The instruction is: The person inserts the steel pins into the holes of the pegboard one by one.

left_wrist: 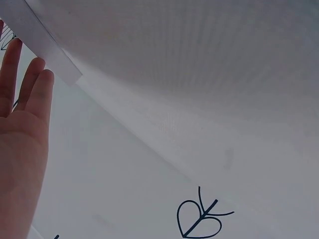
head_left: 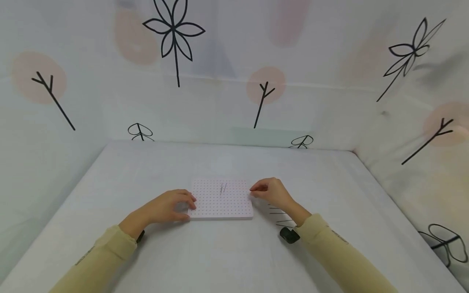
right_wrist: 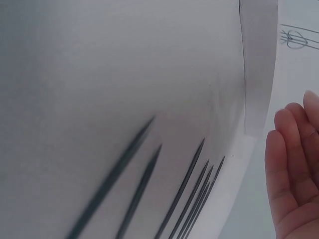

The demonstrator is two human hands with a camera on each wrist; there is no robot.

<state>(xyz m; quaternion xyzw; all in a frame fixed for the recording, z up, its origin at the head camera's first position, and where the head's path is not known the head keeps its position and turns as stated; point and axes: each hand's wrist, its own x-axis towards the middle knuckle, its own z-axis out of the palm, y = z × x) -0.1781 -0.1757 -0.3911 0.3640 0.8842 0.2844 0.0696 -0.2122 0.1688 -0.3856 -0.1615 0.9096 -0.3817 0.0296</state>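
Observation:
A thin white board (head_left: 220, 207) covered in a grid of small holes lies on the table between the hands. Slender dark sticks (head_left: 221, 189) stand up from its far half. At the board's left side rests my left hand (head_left: 170, 206), its fingertips by the edge and its thumb near the front corner. In the left wrist view, its fingers (left_wrist: 37, 89) look fairly straight. My right hand (head_left: 272, 193) is by the board's right edge, thumb and forefinger close together; whether anything is between them cannot be made out. Several loose dark pointed sticks (right_wrist: 187, 186) lie below the right wrist.
A white cloth covers the table (head_left: 220, 256), and a printed cloth wall (head_left: 220, 110) rises behind and at the sides. A black wrist device (head_left: 289, 235) sits under the right forearm, close to the loose sticks.

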